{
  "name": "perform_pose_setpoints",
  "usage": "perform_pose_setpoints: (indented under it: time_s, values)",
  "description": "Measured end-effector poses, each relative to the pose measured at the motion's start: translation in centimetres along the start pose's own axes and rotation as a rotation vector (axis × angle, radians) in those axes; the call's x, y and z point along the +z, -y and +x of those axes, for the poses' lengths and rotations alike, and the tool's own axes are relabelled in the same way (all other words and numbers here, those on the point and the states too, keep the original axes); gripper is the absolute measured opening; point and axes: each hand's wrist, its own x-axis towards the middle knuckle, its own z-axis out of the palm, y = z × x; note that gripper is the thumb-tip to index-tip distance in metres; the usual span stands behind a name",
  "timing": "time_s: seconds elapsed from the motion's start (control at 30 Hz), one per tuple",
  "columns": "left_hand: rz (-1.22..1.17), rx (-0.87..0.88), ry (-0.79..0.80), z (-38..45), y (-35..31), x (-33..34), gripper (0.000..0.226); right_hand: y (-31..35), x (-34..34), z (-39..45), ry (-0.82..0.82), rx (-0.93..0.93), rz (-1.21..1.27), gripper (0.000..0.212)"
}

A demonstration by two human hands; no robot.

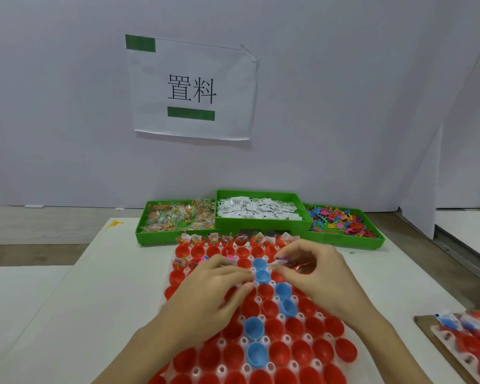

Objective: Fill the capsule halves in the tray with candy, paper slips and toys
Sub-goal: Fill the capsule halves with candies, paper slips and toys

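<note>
Capsule halves [275, 353], mostly red with a line of blue ones [257, 353] down the middle, sit open side up in a white tray [244, 340] on the table [100, 275], directly below the camera. The far row of halves [227, 241] already holds candy packets and paper slips; the rows nearer the person look empty.

Both hands hover over the far part of the tray. The left hand [214, 289] has its fingers curled, fingertips close to a blue half; whether its grip holds anything cannot be told. The right hand [319, 275] pinches a small paper slip and a purple toy piece [281, 260] between thumb and fingers, just beside the blue column.

Behind the tray stand three green bins, touching side by side: the left bin [150, 236] with wrapped candy, the middle bin [261, 225], raised higher, with white paper slips, and the right bin [372, 239] with coloured toys. A paper sign [191, 87] hangs on the wall. At the right edge lies another tray [466, 342] with filled halves, blurred.
</note>
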Motion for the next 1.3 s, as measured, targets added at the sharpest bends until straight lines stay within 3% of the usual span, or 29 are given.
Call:
perform_pose_setpoints:
  time_s: [0.17, 0.37, 0.67, 0.93, 1.3]
  values:
    - [0.087, 0.017, 0.129, -0.4, 0.5, 0.7, 0.067, -0.6, 0.3, 1.0, 0.016, 0.033, 0.045, 0.013]
    - [0.07, 0.012, 0.181, -0.6, 0.6, 0.7, 0.063, 0.8, 3.7, 4.6, 0.09, -0.012, -0.115, 0.013]
    - [0.062, 0.019, 0.196, -0.8, 1.0, 0.9, 0.062, 2.0, 6.4, 7.8, 0.311, 0.041, -0.595, 0.005]
    - [0.051, 0.022, 0.211, -0.8, 1.0, 0.7, 0.06, 3.8, 4.8, 9.9, 0.583, 0.092, -0.624, 0.011]
    - [0.039, 0.015, 0.212, -0.7, 0.9, 0.7, 0.066, 1.1, 6.1, 8.8, 0.383, 0.092, -0.523, 0.011]
